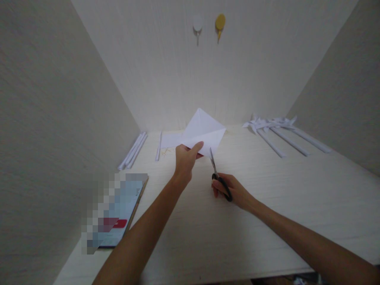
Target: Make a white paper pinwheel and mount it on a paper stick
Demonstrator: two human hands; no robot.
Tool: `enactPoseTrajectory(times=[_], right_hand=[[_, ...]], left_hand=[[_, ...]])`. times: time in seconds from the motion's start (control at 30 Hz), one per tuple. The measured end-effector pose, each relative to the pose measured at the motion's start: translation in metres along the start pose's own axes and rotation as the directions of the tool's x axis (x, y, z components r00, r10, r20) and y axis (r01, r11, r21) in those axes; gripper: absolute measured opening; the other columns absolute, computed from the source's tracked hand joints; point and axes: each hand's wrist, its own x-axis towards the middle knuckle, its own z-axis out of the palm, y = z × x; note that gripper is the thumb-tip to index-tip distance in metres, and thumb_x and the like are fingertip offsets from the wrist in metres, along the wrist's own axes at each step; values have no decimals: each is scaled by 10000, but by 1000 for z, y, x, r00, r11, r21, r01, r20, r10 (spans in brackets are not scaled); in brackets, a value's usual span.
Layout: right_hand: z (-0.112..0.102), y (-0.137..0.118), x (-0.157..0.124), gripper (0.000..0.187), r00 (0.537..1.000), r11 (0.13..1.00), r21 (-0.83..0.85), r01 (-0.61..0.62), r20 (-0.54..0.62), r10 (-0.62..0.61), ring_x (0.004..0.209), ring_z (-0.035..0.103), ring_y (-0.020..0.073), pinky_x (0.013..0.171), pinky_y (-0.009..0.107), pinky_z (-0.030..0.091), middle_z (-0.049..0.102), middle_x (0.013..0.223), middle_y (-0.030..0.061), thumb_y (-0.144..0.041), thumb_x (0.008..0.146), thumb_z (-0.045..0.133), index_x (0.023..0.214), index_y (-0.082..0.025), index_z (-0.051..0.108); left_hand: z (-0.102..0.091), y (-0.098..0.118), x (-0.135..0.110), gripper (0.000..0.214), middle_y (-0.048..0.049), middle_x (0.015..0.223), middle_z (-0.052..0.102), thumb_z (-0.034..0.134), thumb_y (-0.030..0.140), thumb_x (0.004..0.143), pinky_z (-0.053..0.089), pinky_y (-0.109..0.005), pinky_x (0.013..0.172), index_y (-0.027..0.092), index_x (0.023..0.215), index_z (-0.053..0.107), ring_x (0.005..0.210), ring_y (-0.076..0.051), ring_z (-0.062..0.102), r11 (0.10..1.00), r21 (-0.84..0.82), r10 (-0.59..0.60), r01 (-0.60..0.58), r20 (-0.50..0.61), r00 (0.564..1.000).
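Observation:
In the middle of the head view, my left hand (185, 158) pinches the lower edge of a white square sheet of paper (204, 128), thumb on top. The sheet is tilted, one corner pointing up, with crease lines across it. My right hand (227, 190) is closed around the black handles of a pair of scissors (214, 165). The blades point up and their tip is at the paper's lower edge, right of my left thumb. How far the blades are parted I cannot tell.
Rolled white paper sticks (133, 150) and a single stick (158, 146) lie on the left beside flat white paper (170, 140) and small tan bits (168, 151). Paper pinwheels on sticks (270, 124) lie at the right. A phone (124, 213) is near my left forearm. Two wall hooks (220, 21) hang above.

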Motion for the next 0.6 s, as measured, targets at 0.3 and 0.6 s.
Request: enactPoseTrajectory(times=[0.3, 0.6], right_hand=[[1, -2, 0, 442, 1000, 1000, 0, -13, -4, 13, 474, 408, 97, 438, 228, 305, 486, 531, 2, -577, 742, 426, 591, -164, 472], [1, -2, 0, 456, 1000, 1000, -11, -7, -1, 7, 466, 405, 94, 443, 228, 310, 481, 521, 0, -589, 740, 418, 582, -164, 469]], left_hand=[[0, 0, 0, 192, -38, 631, 637, 676, 221, 521, 504, -277, 586, 93, 653, 621, 588, -131, 588, 1000, 14, -4, 4, -18, 1000], [0, -1, 1, 185, -36, 599, 628, 679, 231, 517, 503, -274, 582, 90, 616, 613, 570, -125, 582, 1000, 18, -2, 2, -23, 1000]])
